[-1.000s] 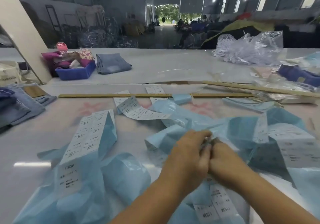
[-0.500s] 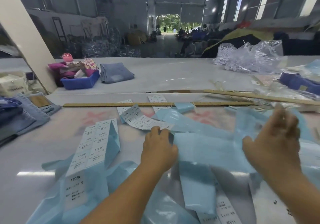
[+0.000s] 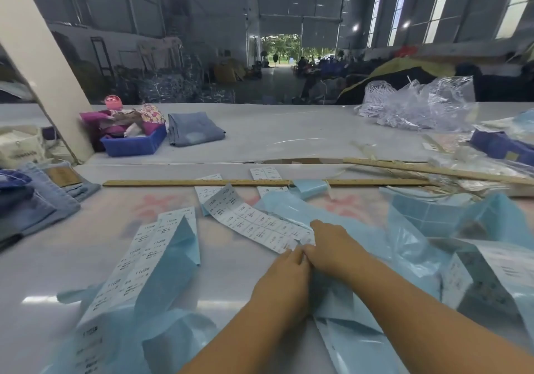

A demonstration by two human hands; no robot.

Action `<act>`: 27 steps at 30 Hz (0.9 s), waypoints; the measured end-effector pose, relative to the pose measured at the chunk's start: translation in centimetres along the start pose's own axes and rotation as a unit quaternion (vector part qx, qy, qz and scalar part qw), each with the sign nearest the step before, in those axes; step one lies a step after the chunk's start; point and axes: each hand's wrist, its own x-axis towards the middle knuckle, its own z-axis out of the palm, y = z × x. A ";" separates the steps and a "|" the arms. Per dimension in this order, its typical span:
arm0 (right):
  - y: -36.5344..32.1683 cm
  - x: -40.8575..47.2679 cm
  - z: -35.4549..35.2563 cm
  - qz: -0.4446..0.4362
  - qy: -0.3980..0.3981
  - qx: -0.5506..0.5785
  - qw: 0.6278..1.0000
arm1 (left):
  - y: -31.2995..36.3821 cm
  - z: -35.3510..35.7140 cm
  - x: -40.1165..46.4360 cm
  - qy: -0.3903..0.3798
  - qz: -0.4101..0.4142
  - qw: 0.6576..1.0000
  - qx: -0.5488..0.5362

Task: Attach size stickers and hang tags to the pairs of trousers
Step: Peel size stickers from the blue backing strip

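Long strips of white size stickers on pale blue backing paper lie tangled across the table in front of me. One strip (image 3: 254,223) runs from the table's middle down to my hands. My left hand (image 3: 284,275) and my right hand (image 3: 329,243) meet at its near end, fingertips pinching the sticker edge. Another folded strip (image 3: 144,258) stands tented at the left. Folded blue jeans (image 3: 31,203) are stacked at the left edge, with one more folded pair (image 3: 193,128) farther back.
A long wooden ruler (image 3: 173,183) lies across the table, a second stick (image 3: 433,168) at the right. A blue bin (image 3: 135,145) with cloth stands by a pillar (image 3: 40,55). Crumpled clear plastic (image 3: 419,104) sits back right, a blue box (image 3: 502,145) far right.
My hands were spread apart pushing the blue backing paper aside; they have come together again at the end of a sticker strip. The camera view has tilted up slightly.
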 end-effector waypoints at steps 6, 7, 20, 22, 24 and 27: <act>-1.2 2.4 2.1 0.069 0.005 -0.036 0.997 | -1.9 -1.5 -2.4 0.054 -0.017 0.998 -0.003; -1.2 2.5 2.3 0.077 0.004 -0.021 0.997 | -2.2 -1.8 -2.6 0.048 -0.020 0.999 0.011; -1.7 3.9 1.4 0.213 -0.148 0.005 0.966 | -0.3 -5.3 -4.4 -0.021 -0.145 0.989 -0.038; -1.8 4.2 1.2 0.214 -0.167 -0.015 0.962 | 0.5 -6.6 -5.5 -0.004 -0.126 0.991 -0.042; -1.7 4.2 1.3 0.208 -0.159 -0.029 0.965 | 1.1 -8.0 -7.2 0.019 -0.106 0.993 -0.041; -1.3 3.7 1.7 0.168 -0.094 -0.024 0.981 | 1.4 -9.8 -10.3 0.011 -0.099 0.995 -0.018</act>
